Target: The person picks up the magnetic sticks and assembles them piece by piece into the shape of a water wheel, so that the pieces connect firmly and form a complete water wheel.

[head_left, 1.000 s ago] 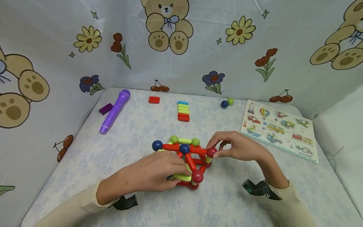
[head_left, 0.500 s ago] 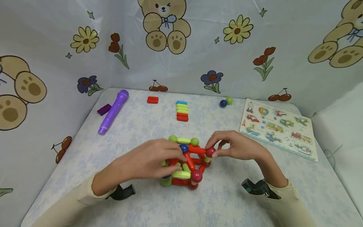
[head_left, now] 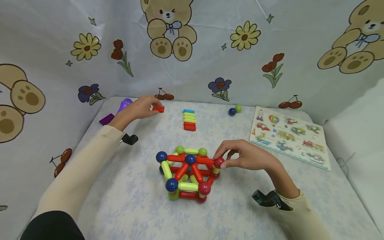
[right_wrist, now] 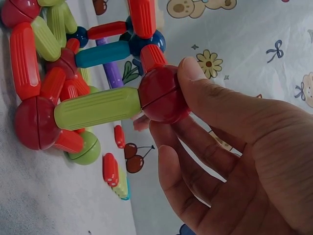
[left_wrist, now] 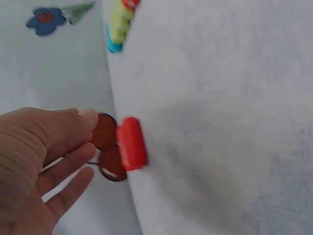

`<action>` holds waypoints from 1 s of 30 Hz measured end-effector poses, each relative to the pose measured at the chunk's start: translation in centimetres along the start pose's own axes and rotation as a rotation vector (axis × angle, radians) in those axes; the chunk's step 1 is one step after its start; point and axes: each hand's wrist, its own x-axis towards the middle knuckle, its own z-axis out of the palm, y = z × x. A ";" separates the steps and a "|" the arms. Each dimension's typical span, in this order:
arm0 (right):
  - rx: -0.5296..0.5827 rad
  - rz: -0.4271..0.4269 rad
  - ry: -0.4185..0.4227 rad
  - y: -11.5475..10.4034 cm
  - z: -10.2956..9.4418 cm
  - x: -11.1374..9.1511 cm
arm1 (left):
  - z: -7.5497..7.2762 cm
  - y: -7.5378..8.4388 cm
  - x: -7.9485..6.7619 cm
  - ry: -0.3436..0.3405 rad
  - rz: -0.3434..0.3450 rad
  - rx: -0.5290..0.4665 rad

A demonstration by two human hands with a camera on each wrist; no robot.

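A frame of magnetic rods and balls (head_left: 188, 186), in red, lime and dark blue, stands mid-table. My right hand (head_left: 247, 155) pinches a red ball (right_wrist: 164, 95) at its upper right corner between thumb and fingers. From that ball a lime rod (right_wrist: 98, 107) runs to another red ball (right_wrist: 35, 122) in the right wrist view. At the back left, my left hand (head_left: 141, 107) is beside a pair of red rods (left_wrist: 132, 144). In the left wrist view its fingers are loosely bent, with a gap between the fingertips and the rods.
A row of red, lime and blue rods (head_left: 189, 119) lies behind the frame. Two loose balls, one blue (head_left: 232, 111) and one green (head_left: 238, 108), sit near the back edge. A picture board (head_left: 289, 138) is at right. The left forearm partly covers a purple microphone-shaped toy (head_left: 125, 102).
My left hand has let go of the frame and moved to the back left, beside the red rods. My right hand still pinches the red ball.
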 end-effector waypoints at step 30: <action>-0.013 0.015 -0.021 0.2 -0.2 -0.1 | 1.6 0.9 1.4 -0.066 0.232 0.085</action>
